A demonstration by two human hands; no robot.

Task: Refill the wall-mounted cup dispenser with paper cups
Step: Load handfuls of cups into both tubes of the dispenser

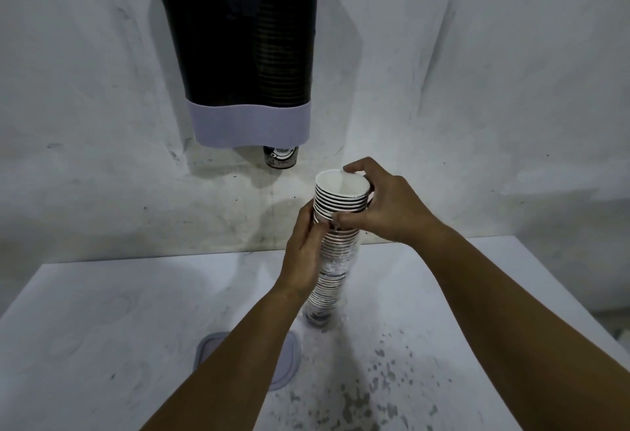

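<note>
A white desk (102,311) is standing against a scuffed white wall (477,72). A grey lid (289,359) with rounded corners is lying flat on the desk, toward its near side. Dark specks (378,383) are dotting the desk just right of the lid.

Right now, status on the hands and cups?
Both hands gripping cup stack, upright on table. Plastic sleeve half down. Dispenser not yet loaded.

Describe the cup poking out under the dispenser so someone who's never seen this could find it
Find the dark dispenser on the wall, with its pale band at the bottom. Under that band's right end one cup pokes out, bottom down, printed TODAY. Unlike the stack of cups in both hands, it hangs alone, untouched.
</note>
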